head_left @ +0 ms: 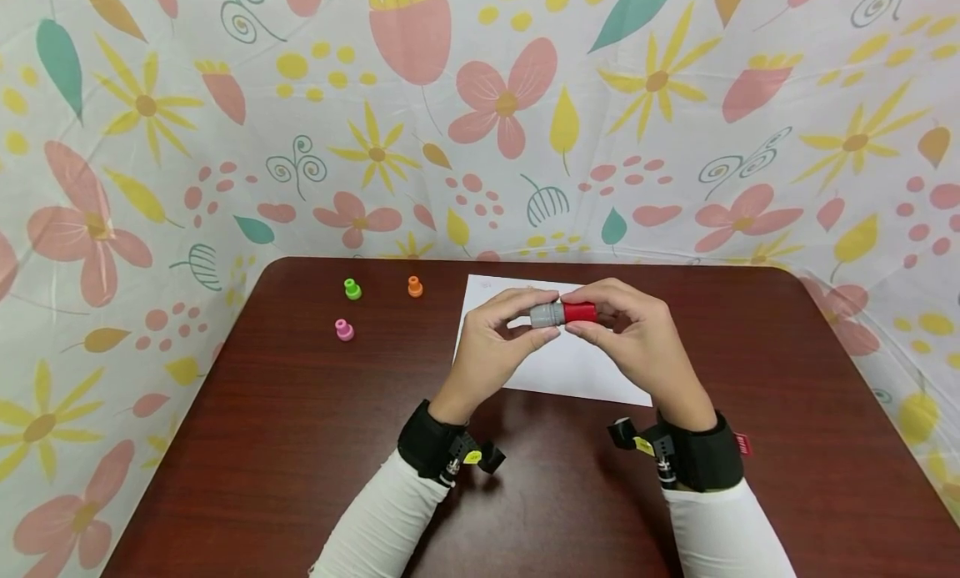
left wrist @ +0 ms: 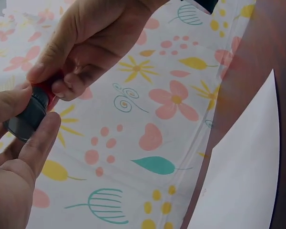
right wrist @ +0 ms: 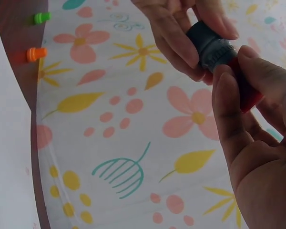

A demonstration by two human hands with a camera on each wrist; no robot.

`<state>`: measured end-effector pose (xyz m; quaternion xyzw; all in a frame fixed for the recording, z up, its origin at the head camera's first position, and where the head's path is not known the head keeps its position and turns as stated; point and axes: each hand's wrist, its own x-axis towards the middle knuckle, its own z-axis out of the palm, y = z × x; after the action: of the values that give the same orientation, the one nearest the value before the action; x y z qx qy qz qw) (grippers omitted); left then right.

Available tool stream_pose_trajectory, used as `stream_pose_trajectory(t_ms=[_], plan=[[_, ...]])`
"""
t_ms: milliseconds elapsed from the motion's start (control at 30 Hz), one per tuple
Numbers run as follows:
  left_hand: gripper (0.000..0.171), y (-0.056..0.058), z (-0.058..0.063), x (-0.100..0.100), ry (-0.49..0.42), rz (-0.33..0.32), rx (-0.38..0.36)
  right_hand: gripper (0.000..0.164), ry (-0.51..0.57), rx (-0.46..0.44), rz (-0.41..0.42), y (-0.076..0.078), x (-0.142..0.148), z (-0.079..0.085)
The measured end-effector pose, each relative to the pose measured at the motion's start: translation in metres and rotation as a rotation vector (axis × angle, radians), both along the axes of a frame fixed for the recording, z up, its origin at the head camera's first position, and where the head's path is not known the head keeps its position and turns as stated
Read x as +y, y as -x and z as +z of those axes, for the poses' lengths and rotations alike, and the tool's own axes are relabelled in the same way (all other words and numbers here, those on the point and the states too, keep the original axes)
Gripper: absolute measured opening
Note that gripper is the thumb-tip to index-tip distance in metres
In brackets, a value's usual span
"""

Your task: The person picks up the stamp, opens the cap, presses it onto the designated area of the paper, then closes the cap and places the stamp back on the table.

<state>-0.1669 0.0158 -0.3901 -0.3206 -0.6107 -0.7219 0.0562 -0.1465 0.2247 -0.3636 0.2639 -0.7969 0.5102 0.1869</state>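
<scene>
A short red-and-grey cylinder (head_left: 558, 314) is held sideways between my two hands, raised over the paper. My left hand (head_left: 483, 340) pinches its grey, ridged end between thumb and fingers. The red end sits in the thumb and fingertips of my right hand (head_left: 651, 344). In the left wrist view, the dark grey end (left wrist: 25, 117) shows between the left thumb and fingers, and the red part is mostly covered. From the right wrist, the red end (right wrist: 249, 93) appears partly hidden behind fingers. A white sheet of paper (head_left: 577, 365) lies below both hands.
Left of the paper stand small knobbed pieces: a green one (head_left: 352, 289), an orange one (head_left: 415, 287) and a pink one (head_left: 344, 329). They rest on the dark brown table (head_left: 300, 444). A flower-print cloth (head_left: 420, 169) hangs behind the table.
</scene>
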Motion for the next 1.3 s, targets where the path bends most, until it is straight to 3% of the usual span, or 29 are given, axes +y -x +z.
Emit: stream_pose_trajectory(t_ms=[300,567,833,1100,1300], plan=[[0.038,-0.002,-0.004,0.007,0.029,0.135,0.085,0.037,-0.057,0.078,-0.080,-0.001,-0.004,0.000],[0.039,0.001,-0.004,0.000,0.005,0.050,0.005,0.039,-0.053,0.057,-0.076,-0.001,0.000,0.002],[0.039,0.004,-0.002,-0.004,0.031,0.107,0.038,0.039,-0.096,0.054,-0.180,-0.003,0.004,0.007],[0.041,0.006,0.002,-0.010,-0.005,0.154,0.058,0.038,-0.256,0.172,-0.329,0.003,0.003,-0.001],[0.042,0.009,0.005,-0.015,0.020,0.190,0.082,0.036,-0.339,0.232,-0.374,0.008,0.004,-0.009]])
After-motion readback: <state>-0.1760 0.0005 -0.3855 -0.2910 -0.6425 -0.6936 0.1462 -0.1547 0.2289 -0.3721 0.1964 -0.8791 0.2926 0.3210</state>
